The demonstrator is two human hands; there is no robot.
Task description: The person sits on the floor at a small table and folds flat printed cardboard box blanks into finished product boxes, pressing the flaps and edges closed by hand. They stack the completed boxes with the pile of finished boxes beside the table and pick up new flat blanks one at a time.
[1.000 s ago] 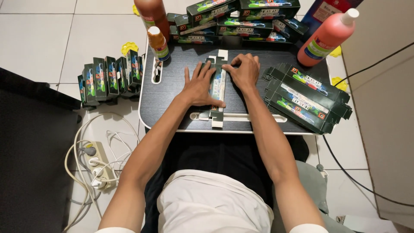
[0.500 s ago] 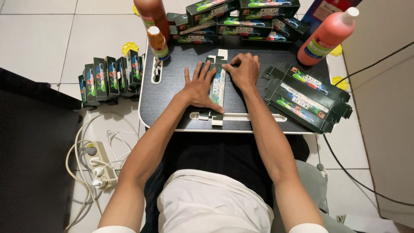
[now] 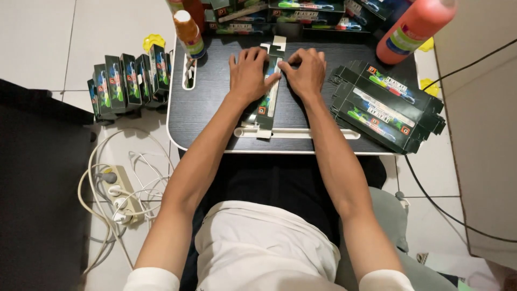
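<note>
Person seated at a small black lap table [image 3: 215, 116], both hands on one long dark carton [image 3: 267, 89] lying lengthwise at table centre, running 12 to 6 o'clock.

Left hand [image 3: 247, 75]: palm down, fingers spread flat, pressing on the carton's left side. Not clenched, nothing lifted; it is a press, not a grasp.

Right hand [image 3: 307, 71]: fingers curled, knuckles up, fingertips touching the carton's right edge near its upper end. Loosely curled against the carton; cannot tell if it pinches a flap.

Carton's top flap [image 3: 278, 43] is open, pale inside showing, at 12 o'clock beyond the fingertips. Its lower end overlaps the white ledge strip [image 3: 323, 133] along the table's near edge at 6 o'clock.

Around it:
- 3 o'clock: stack of flat dark cartons [image 3: 385, 105] lying angled on the table's right part, just beside the right forearm.
- 12 o'clock: row of similar cartons [image 3: 307, 13] along the far edge.
- 1 o'clock: large red-orange bottle [image 3: 414, 29], tilted.
- 11 o'clock: small orange bottle with white cap [image 3: 188, 33], beside a slot in the tabletop [image 3: 188, 73].
- 9 o'clock, on the tile floor off the table: upright row of cartons [image 3: 129, 81].
- 7 o'clock on the floor: power strip with white cables [image 3: 118, 194].
</note>
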